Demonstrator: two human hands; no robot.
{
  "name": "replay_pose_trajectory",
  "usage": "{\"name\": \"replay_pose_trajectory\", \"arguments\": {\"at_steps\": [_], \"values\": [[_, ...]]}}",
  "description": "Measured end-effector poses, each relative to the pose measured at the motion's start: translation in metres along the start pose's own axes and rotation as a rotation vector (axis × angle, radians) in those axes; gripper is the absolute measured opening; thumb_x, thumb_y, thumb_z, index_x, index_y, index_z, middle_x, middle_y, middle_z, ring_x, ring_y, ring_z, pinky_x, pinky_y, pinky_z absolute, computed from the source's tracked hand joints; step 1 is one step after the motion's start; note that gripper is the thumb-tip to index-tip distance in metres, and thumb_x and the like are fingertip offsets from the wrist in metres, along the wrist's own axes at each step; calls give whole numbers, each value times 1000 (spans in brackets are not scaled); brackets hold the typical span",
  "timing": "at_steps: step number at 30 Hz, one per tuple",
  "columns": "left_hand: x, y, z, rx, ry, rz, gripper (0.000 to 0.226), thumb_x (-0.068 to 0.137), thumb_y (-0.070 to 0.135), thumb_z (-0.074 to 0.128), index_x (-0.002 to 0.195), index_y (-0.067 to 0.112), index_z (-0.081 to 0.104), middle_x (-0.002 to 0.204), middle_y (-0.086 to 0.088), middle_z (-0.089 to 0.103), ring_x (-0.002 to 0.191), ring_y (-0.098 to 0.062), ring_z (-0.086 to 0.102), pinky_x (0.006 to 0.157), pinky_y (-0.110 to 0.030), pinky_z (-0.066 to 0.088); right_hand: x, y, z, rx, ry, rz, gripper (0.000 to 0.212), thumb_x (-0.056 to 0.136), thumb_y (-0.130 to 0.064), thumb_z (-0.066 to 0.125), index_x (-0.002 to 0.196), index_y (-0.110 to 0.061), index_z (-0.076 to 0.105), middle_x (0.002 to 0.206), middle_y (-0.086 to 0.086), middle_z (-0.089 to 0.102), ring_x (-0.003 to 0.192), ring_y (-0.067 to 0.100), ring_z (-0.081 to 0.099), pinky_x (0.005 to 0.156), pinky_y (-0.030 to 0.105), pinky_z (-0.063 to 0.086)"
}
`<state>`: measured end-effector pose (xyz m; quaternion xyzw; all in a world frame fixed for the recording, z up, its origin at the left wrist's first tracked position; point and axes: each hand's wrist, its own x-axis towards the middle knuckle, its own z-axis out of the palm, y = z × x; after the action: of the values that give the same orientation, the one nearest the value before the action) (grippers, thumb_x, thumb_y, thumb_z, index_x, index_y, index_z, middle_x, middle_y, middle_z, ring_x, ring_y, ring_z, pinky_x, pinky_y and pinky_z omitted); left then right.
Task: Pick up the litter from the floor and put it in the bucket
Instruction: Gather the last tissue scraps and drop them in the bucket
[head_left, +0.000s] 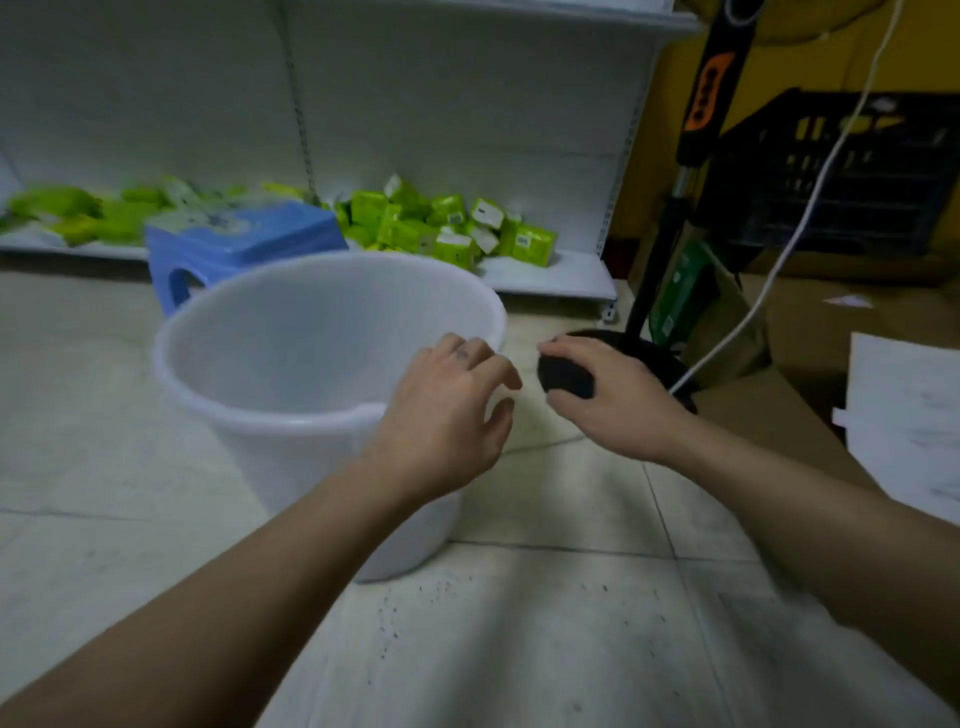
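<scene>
A translucent white bucket (218, 384) stands on the tiled floor, left of centre, and looks empty inside. My left hand (447, 410) hovers over its near right rim, fingers spread and curled, holding nothing. Just right of the bucket, my right hand (608, 400) grips a small dark rounded piece of litter (563, 376) between fingers and thumb, above the floor. The two hands are a short gap apart.
A blue plastic stool (234, 244) stands behind the bucket. Green packets (431, 223) lie on the low white shelf (550, 278). A fan stand (670, 234) with a black base and white cable (779, 260) is right, beside cardboard boxes (795, 332) and a dark crate (852, 166).
</scene>
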<state>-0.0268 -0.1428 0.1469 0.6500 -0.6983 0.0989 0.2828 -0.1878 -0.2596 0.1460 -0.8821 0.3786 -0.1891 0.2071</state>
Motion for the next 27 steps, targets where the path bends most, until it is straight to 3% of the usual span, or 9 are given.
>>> {"name": "replay_pose_trajectory", "arguments": {"at_steps": [3,6,11,14,17,20,23,25,27], "values": [[-23,37,38,9,-100,148,23,82,33,57,101,24,66,99,1,66,97,-24,56,78,-37,42,-79,67,17,9,-104,151,48,86,-31,63,131,-35,49,135,-9,49,109,6,55,84,21,45],[-45,64,83,-65,-322,139,32,85,41,54,111,26,62,109,3,64,103,-21,53,85,-37,41,-159,125,64,-43,-333,367,48,85,-28,65,131,-31,50,132,-5,52,95,7,60,75,20,49],[-98,90,159,-179,-703,-25,47,87,49,55,128,26,52,128,0,57,116,-22,49,96,-39,43,-253,178,124,-79,-488,581,57,86,-30,64,138,-26,42,142,0,44,111,15,56,92,25,44],[-134,96,188,-228,-789,-125,50,86,49,56,130,28,50,130,1,57,118,-21,49,97,-39,44,-287,193,135,-36,-468,653,71,82,-37,66,145,-26,34,147,1,37,126,16,45,101,27,37],[-160,100,204,-250,-866,-205,50,87,47,57,132,27,48,129,1,57,117,-20,50,97,-38,44,-296,191,155,16,-536,579,83,75,-44,69,146,-33,28,149,-4,29,127,14,41,95,25,36],[-177,99,210,-247,-906,-263,51,86,46,58,132,25,48,129,1,58,117,-20,51,96,-37,44,-293,188,172,-64,-516,521,61,78,-31,68,135,-26,46,133,0,40,115,18,49,88,28,44],[-183,93,210,-231,-926,-272,51,87,46,57,132,26,47,132,2,55,119,-21,49,97,-38,44,-286,183,177,-124,-452,442,13,85,-9,54,93,-7,64,98,6,56,87,21,57,70,29,43],[-175,87,206,-226,-899,-271,51,87,47,55,133,26,47,133,1,54,119,-21,49,97,-38,43,-271,178,169,-35,-435,434,16,85,-2,51,79,2,65,83,13,63,77,27,61,66,31,44],[-157,74,198,-216,-815,-271,51,87,47,55,133,26,47,133,1,54,120,-21,49,97,-38,44,-236,165,149,62,-306,424,16,86,-5,56,76,-4,69,74,6,67,68,18,63,60,26,47]]}}
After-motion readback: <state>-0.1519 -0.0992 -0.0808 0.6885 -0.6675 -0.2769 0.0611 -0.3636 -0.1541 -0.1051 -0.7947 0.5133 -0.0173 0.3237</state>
